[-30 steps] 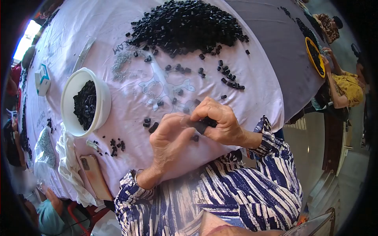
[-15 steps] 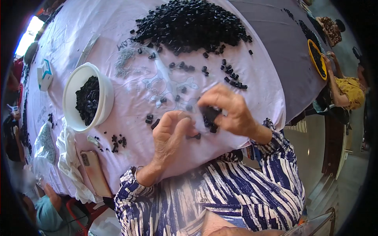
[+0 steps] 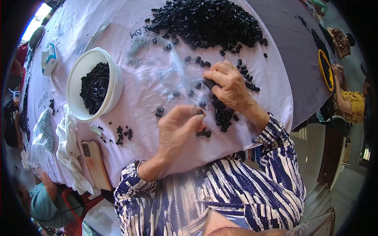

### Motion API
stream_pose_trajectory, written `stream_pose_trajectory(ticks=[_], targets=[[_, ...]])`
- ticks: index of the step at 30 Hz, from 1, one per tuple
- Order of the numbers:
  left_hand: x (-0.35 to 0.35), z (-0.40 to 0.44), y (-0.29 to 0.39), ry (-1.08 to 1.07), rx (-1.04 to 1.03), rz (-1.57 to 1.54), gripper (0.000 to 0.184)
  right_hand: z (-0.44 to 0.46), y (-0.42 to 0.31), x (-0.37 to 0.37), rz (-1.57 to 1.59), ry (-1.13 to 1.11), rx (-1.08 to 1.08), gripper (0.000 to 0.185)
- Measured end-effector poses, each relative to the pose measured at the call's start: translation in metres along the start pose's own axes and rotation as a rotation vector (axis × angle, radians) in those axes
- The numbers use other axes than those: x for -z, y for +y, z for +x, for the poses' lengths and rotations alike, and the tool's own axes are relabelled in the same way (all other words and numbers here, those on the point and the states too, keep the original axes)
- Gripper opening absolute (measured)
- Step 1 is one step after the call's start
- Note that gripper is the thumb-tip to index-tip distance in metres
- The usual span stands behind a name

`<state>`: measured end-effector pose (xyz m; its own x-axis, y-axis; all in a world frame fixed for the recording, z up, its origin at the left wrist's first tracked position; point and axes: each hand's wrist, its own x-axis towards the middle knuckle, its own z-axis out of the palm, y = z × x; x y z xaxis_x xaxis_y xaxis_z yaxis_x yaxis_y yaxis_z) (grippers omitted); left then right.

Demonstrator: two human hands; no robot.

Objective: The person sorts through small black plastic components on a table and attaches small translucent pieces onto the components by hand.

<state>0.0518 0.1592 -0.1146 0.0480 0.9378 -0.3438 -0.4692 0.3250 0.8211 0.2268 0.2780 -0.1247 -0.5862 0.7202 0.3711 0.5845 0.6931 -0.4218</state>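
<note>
My left hand is closed, with thumb and forefinger pinching a small black cylindrical piece above the pink cloth. To its right, my right hand is curled round a dark object, whose kind is mostly hidden by the fingers. Beneath the right wrist lies a small cluster of black pieces. A few more black pieces rest just below the left fingertips. Farther away, a large heap of short black cylinders covers the back of the cloth.
A white bowl of black pieces stands at left. Near it are a phone, a white cloth, a bag of beads and a small box. Clear beads lie scattered. Across the grey table, a person holds a yellow tray.
My right hand has lifted away from the left and moved up the cloth, uncovering the cluster of black pieces. The left hand has turned slightly, showing the piece in its pinch.
</note>
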Motion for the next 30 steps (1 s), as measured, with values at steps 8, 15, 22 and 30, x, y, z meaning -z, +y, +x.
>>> stream_pose_trajectory(ticks=[8,15,22,30], targets=[[-0.002,0.001,-0.002,0.052,0.029,-0.053,0.012,-0.004,-0.015,0.018,0.34,-0.019,0.027,0.021],[0.0,0.001,-0.006,0.055,0.002,-0.045,0.016,-0.011,-0.029,0.024,0.494,-0.093,0.124,0.018],[0.0,-0.001,-0.01,0.062,-0.157,0.077,0.016,-0.013,-0.034,0.026,0.407,-0.077,0.204,0.021],[0.004,0.001,-0.017,0.05,-0.206,0.087,0.016,-0.018,-0.039,0.023,0.356,-0.062,0.219,0.028]])
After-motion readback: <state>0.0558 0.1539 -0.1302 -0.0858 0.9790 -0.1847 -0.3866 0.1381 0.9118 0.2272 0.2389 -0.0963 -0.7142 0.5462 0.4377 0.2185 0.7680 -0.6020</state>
